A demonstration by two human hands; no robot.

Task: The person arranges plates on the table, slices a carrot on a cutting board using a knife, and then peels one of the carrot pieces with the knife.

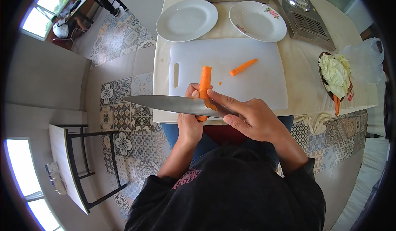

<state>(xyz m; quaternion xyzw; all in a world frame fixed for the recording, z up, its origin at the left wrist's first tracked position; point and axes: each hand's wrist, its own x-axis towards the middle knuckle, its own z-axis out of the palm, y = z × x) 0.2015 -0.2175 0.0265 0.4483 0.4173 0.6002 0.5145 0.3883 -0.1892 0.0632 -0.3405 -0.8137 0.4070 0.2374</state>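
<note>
My left hand (190,126) is wrapped round an orange carrot (205,78), held upright above the near edge of the white cutting board (264,86). In my right hand (253,117) is a large knife (165,103), its blade pointing left and crossing in front of the carrot's lower part. A bit of carrot peel (211,104) lies against the blade. The blade hides part of my left fingers. Farther back on the board rests a pointed carrot piece (243,67), with a tiny orange scrap (220,83) nearer to me.
Behind the board stand a plain white plate (187,21) and a flowered plate (258,21). Metal stoves (311,25) are at the back. On the right, cut cabbage (335,72) sits in a dark bowl beside a plastic bag (365,60). A seated person (62,28) is far left.
</note>
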